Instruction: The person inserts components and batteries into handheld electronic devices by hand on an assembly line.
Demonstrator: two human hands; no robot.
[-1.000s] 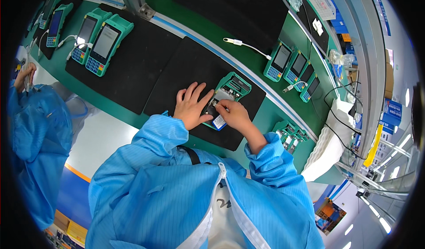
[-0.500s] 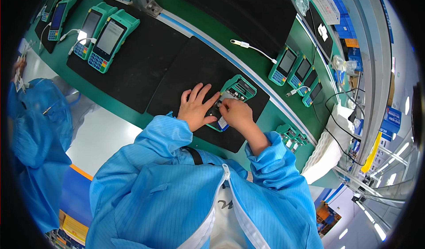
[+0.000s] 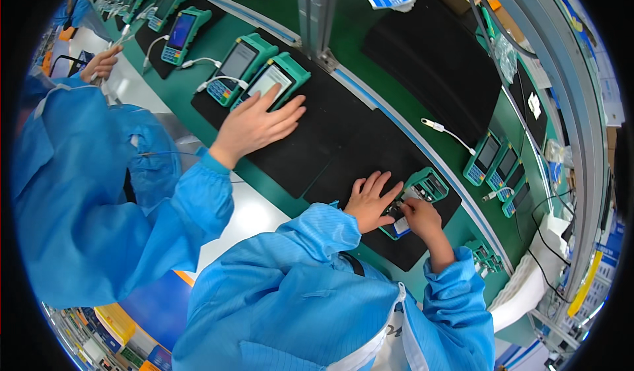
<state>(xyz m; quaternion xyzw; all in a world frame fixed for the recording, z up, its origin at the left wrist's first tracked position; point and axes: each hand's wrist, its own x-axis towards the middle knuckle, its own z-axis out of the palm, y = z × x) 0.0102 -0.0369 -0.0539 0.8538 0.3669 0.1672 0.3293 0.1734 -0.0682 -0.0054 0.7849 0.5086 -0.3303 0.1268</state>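
Observation:
A green-cased handheld payment terminal (image 3: 432,181) lies on a black mat, its back up and its inner compartment exposed. My left hand (image 3: 371,206) rests flat beside it with fingers spread, the thumb reaching its near edge. Over the compartment, my right hand (image 3: 422,218) has thumb and fingertips pinched together; whatever is between them is too small or hidden to make out. Below the right fingers shows a blue-and-white battery-like part (image 3: 401,226) at the terminal's near end. Both hands cover part of the compartment.
At left, a co-worker's hand (image 3: 254,125) reaches over cabled terminals (image 3: 274,77). More terminals (image 3: 489,156) stand at right behind a metal rail, beside a white cable (image 3: 456,135). Green frames (image 3: 485,257) lie near the right edge. A metal post (image 3: 315,21) rises behind the mats (image 3: 360,153).
The view has swung left, so the bench appears shifted right. A co-worker's arm now reaches over the terminals at left. My hands stay at the same terminal in much the same pose.

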